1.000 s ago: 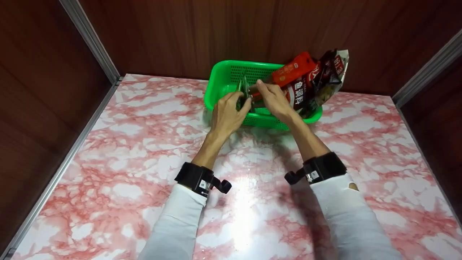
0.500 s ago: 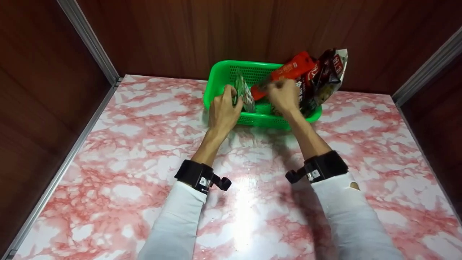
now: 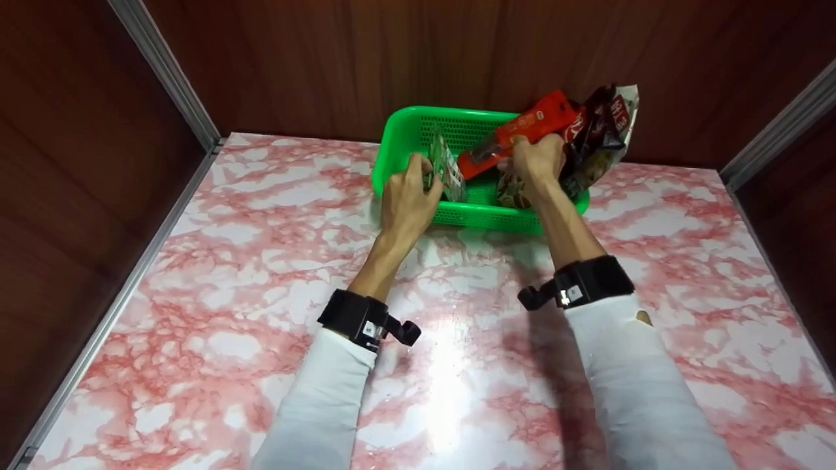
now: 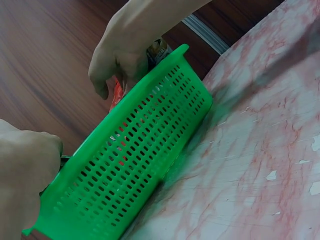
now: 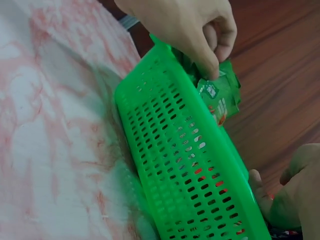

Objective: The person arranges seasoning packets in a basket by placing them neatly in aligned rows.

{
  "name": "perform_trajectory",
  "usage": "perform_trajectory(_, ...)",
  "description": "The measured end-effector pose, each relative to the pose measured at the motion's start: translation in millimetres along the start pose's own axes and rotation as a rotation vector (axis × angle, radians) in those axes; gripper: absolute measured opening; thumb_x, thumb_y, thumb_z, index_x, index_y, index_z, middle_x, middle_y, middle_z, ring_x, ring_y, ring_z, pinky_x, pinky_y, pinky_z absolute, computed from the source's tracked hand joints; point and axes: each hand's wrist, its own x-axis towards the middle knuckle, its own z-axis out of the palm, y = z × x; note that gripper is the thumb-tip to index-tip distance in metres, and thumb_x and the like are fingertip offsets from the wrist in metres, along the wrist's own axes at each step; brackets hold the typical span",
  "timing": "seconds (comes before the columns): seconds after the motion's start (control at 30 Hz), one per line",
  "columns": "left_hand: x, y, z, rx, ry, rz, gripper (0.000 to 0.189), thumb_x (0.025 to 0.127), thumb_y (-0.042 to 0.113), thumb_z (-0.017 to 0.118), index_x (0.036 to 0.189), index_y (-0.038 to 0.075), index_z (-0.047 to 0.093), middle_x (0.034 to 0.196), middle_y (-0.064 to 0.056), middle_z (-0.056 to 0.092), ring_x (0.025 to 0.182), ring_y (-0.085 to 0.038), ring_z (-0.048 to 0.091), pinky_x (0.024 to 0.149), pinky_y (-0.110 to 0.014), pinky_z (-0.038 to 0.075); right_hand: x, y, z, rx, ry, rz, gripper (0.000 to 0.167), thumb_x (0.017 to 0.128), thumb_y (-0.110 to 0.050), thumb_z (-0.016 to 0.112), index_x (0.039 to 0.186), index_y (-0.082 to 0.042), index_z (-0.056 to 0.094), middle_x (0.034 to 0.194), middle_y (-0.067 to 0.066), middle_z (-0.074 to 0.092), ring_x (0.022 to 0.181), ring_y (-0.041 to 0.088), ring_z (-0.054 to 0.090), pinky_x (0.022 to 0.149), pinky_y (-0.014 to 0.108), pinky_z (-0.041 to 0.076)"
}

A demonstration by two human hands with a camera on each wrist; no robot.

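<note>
In the head view, my left hand (image 3: 408, 199) pinches a green packet (image 3: 447, 173) that stands on edge in the left half of a green basket (image 3: 490, 212). The right wrist view shows the left thumb against the green packet (image 5: 220, 95), above the rim. My right hand (image 3: 541, 160) is inside the basket's right half, fingers bent downward, beside a long red packet (image 3: 539, 117) and in front of a large dark bag (image 3: 607, 124). A patterned packet (image 3: 513, 190) shows just below it. What those right fingertips hold or touch is hidden.
The basket stands on a red-and-white marbled tabletop (image 3: 228, 294), close to the dark wooden back wall (image 3: 313, 72). The red packet and the dark bag lean out over the basket's right rim. Wooden side panels with metal edge strips flank the table.
My right hand has moved right, away from the green packet towards the red packet and dark bag. My left hand has shifted slightly left and keeps its pinch on the green packet.
</note>
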Motion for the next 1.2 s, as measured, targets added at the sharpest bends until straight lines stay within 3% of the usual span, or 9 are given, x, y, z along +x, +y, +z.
perform_trajectory(0.07,-0.2,1.4,0.3,-0.004,0.003,0.006,0.014,0.108,0.015,0.074,0.111,0.002,0.070,0.084,-0.017,0.080,0.072,-0.034,0.077,0.067,-0.048,0.062,4.9,2.0,1.4,0.016,0.024,-0.015,0.041,0.117,-0.021,0.055,0.150,0.002,0.061,0.122,0.022,0.078,0.067,0.013,0.080,0.086,0.035,0.071)
perform_trajectory(0.27,-2.8,5.7,2.7,-0.009,0.003,0.009,0.013,0.107,0.014,0.075,0.109,0.003,0.069,0.086,-0.017,0.081,0.075,-0.035,0.079,0.070,-0.050,0.064,17.2,9.9,1.8,0.023,0.079,-0.113,0.033,0.117,-0.018,0.056,0.126,0.011,0.069,0.067,0.005,0.075,0.055,0.013,0.077,0.073,0.037,0.072)
perform_trajectory(0.37,-3.7,6.8,3.7,-0.010,-0.006,0.002,0.013,0.107,0.015,0.074,0.110,0.003,0.070,0.087,-0.017,0.082,0.077,-0.036,0.079,0.071,-0.051,0.064,20.5,10.6,0.6,-0.030,0.084,-0.140,0.024,0.116,-0.014,0.055,0.115,0.005,0.069,0.059,-0.003,0.071,0.055,0.010,0.077,0.069,0.031,0.070)
perform_trajectory(0.5,-3.6,7.7,4.0,-0.014,-0.014,0.002,0.013,0.108,0.015,0.073,0.111,0.003,0.070,0.087,-0.017,0.081,0.077,-0.036,0.079,0.072,-0.051,0.064,21.4,10.3,-1.1,-0.173,0.096,-0.252,0.022,0.114,-0.012,0.052,0.095,-0.007,0.062,0.068,-0.001,0.073,0.062,0.008,0.079,0.061,0.020,0.061)
perform_trajectory(0.63,-3.4,8.0,3.3,-0.010,-0.013,0.010,0.013,0.108,0.015,0.073,0.111,0.003,0.069,0.086,-0.017,0.081,0.075,-0.035,0.078,0.070,-0.050,0.063,21.0,12.7,-1.0,-0.367,0.119,-0.507,0.022,0.113,-0.014,0.052,0.095,-0.008,0.063,0.089,0.017,0.081,0.076,0.022,0.085,0.058,0.013,0.051)
perform_trajectory(0.77,-3.7,8.3,2.4,-0.012,-0.013,0.029,0.013,0.109,0.015,0.072,0.110,0.002,0.068,0.082,-0.018,0.078,0.067,-0.033,0.072,0.065,-0.047,0.059,27.4,20.9,-1.6,-0.507,0.128,-0.767,0.026,0.113,-0.017,0.052,0.094,-0.003,0.064,0.086,0.026,0.077,0.076,0.042,0.078,0.059,0.025,0.043)
perform_trajectory(0.83,-4.2,8.4,2.1,-0.014,-0.012,0.033,0.013,0.109,0.014,0.072,0.110,0.002,0.067,0.080,-0.018,0.077,0.064,-0.032,0.069,0.063,-0.045,0.056,36.8,27.5,-1.7,-0.542,0.105,-0.834,0.025,0.110,-0.017,0.055,0.088,-0.007,0.060,0.076,0.020,0.071,0.067,0.037,0.071,0.058,0.030,0.041)
perform_trajectory(1.03,-4.1,8.7,3.1,-0.016,-0.013,0.029,0.013,0.109,0.015,0.072,0.111,0.003,0.068,0.083,-0.018,0.079,0.066,-0.032,0.071,0.064,-0.046,0.058,31.1,26.7,-2.0,-0.582,-0.003,-0.891,0.025,0.110,-0.013,0.059,0.103,0.006,0.074,0.090,0.026,0.078,0.073,0.035,0.068,0.063,0.046,0.051)
perform_trajectory(1.2,-3.6,8.5,5.5,-0.019,-0.027,0.029,0.014,0.110,0.016,0.073,0.113,0.002,0.069,0.093,-0.019,0.083,0.068,-0.034,0.075,0.066,-0.048,0.061,30.4,26.2,-4.5,-0.594,-0.012,-0.849,0.030,0.113,-0.018,0.059,0.105,0.005,0.077,0.096,0.027,0.081,0.072,0.032,0.072,0.059,0.029,0.045)
